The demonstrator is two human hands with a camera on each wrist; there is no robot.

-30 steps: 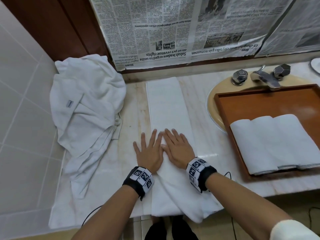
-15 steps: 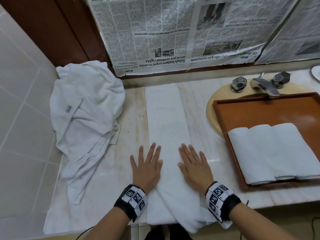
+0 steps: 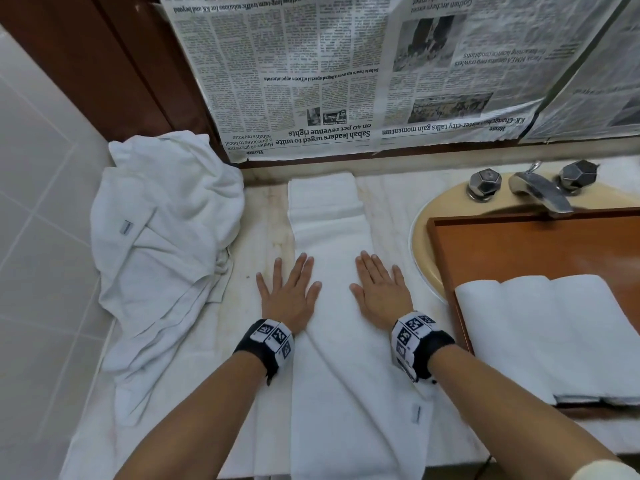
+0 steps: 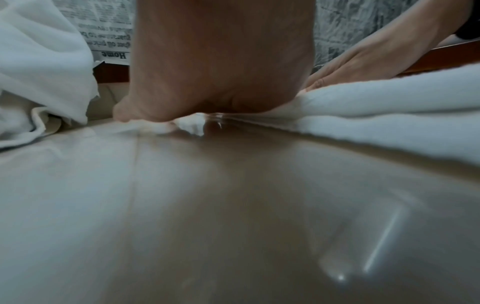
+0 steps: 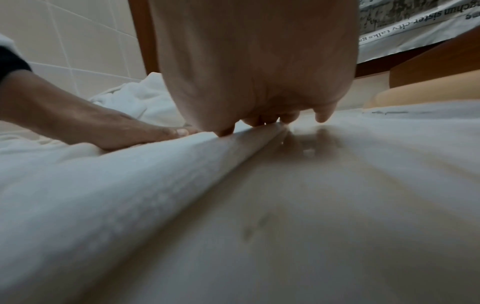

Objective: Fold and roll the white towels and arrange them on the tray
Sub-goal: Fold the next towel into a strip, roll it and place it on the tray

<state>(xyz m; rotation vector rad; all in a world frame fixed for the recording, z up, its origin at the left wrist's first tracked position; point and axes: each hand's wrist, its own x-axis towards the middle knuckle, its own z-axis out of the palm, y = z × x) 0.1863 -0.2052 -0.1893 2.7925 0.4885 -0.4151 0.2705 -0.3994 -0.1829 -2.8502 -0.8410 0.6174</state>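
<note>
Your left hand (image 3: 289, 299) and right hand (image 3: 379, 295) lie flat, fingers straight, gripping nothing, each pressing one long edge of the folded white towel (image 3: 329, 237) stretched down the counter (image 3: 391, 209). Rolled towels (image 3: 550, 334) already sit on the wooden tray (image 3: 519, 244) over the sink at right. This strip is not yet rolled, and the crumpled towel pile (image 3: 162, 237) at far left is unfolded.

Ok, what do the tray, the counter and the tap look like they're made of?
Tray: seemingly wood or wood-look board, reddish-brown with a smooth satin sheen. Counter: apparently polished marble or similar stone, pale with faint veins, and glossy enough to mirror the left hand in its wrist view. Tap: chromed metal by its bright reflections, with faceted knobs.
</note>
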